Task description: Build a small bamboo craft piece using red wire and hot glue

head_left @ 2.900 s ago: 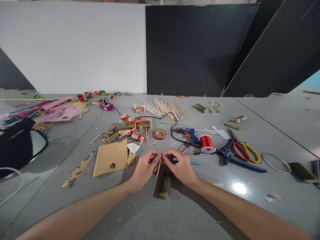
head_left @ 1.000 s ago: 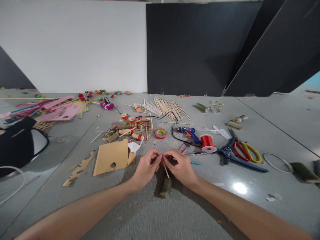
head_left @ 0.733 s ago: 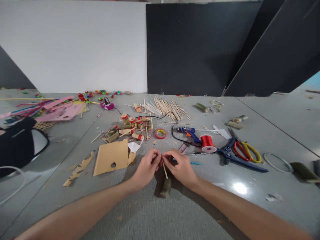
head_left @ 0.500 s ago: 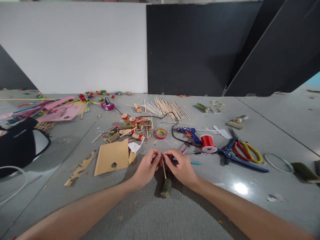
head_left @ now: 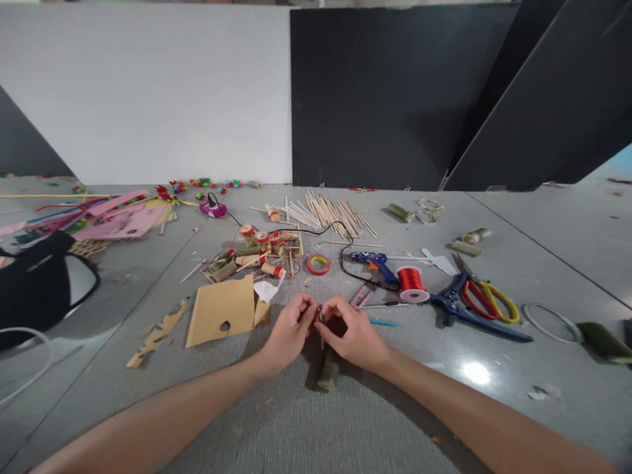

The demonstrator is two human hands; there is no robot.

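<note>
Held upright between my hands is a thin wooden stick (head_left: pixel 322 341), with a small dark red bit at its top. My left hand (head_left: pixel 292 329) is closed in a pinch at the stick's upper end, and what lies between its fingertips is mostly hidden. Thumb and forefinger of my right hand (head_left: pixel 351 334) pinch the stick from the other side. Just below the hands, a short green bamboo piece (head_left: pixel 328 376) lies on the grey surface; whether the stick touches it I cannot tell.
Beyond my hands lie red tape (head_left: pixel 318 264), bamboo pieces with red ends (head_left: pixel 261 238) and loose sticks (head_left: pixel 340 216). Rightward are a glue gun (head_left: pixel 375 262), a red wire spool (head_left: pixel 413 284), blue pruners (head_left: pixel 474 322) and scissors (head_left: pixel 498 303). Cardboard (head_left: pixel 220 309) lies left.
My right hand's fingers have shifted slightly down the stick and curled into a rounder pinch, covering more of it. My left hand stays nearly in place.
</note>
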